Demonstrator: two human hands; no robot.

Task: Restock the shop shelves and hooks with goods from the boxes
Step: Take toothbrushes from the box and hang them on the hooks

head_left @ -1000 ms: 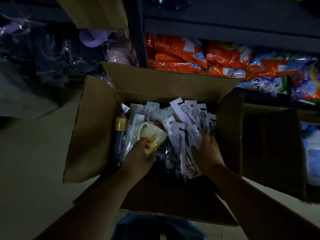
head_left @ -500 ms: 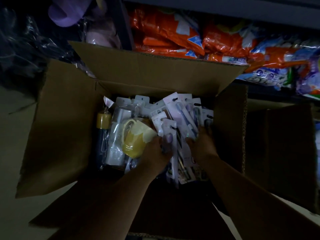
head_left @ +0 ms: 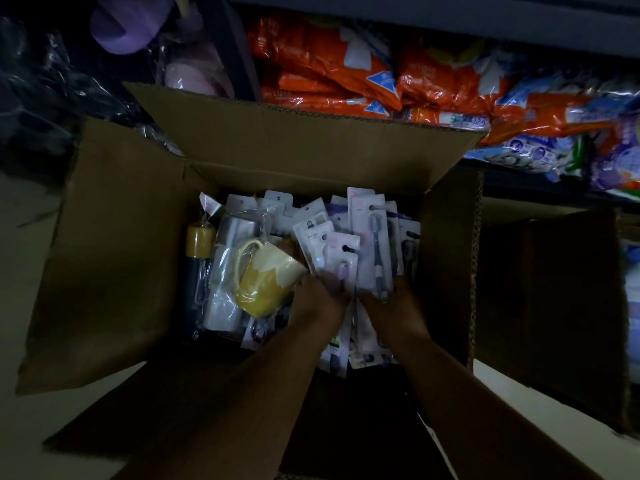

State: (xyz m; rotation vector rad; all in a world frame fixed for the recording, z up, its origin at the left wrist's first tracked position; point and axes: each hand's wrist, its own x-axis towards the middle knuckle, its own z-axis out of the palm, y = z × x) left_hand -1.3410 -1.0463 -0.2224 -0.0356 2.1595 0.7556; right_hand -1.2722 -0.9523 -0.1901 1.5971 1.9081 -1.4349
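An open cardboard box point(head_left: 114, 258) fills the middle of the view, its flaps folded out; at the far left inside it stands a dark bottle with a yellow cap point(head_left: 199, 241), and beside that lie clear plastic-wrapped packs point(head_left: 225, 271); a yellow mug point(head_left: 266, 282) in a plastic bag lies on its side just left of the left hand point(head_left: 317, 301), touching it or nearly so. The left hand reaches down into a stack of carded toothbrush packs point(head_left: 341, 258), its fingers curled into the stack and gripping packs there; just to its right the right hand point(head_left: 393, 306) does likewise, fingers curled round the lower end of a tall pack with a dark brush point(head_left: 375, 244); the two hands lie close together, nearly touching. Beyond the hands, behind the box, orange bags point(head_left: 329, 64) lie on a dark shelf point(head_left: 433, 5); further right lie blue and white bags point(head_left: 530, 147).
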